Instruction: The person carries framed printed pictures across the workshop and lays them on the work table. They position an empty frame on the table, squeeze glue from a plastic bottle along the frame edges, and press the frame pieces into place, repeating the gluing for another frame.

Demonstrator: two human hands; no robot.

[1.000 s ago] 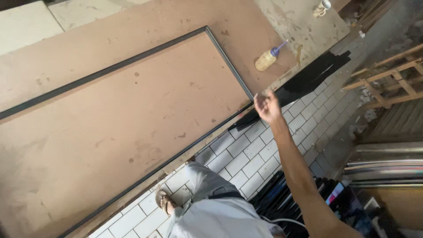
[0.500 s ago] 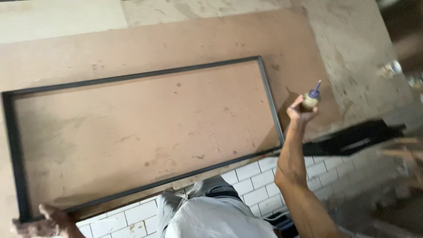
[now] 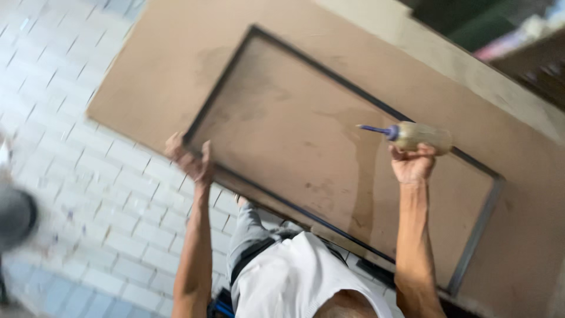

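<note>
Head view: glue bottle [image 3: 421, 136], dark frame [image 3: 276, 200]

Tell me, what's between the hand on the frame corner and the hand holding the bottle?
In the head view, only bare brown board inside the dark frame lies between the left hand and the right hand holding the glue bottle.

Lighting: soft, even daylight; faint shadows only. Quality: motion blur throughout, heaviest at left edge and upper right corner; centre moderately sharp; no glare.
</note>
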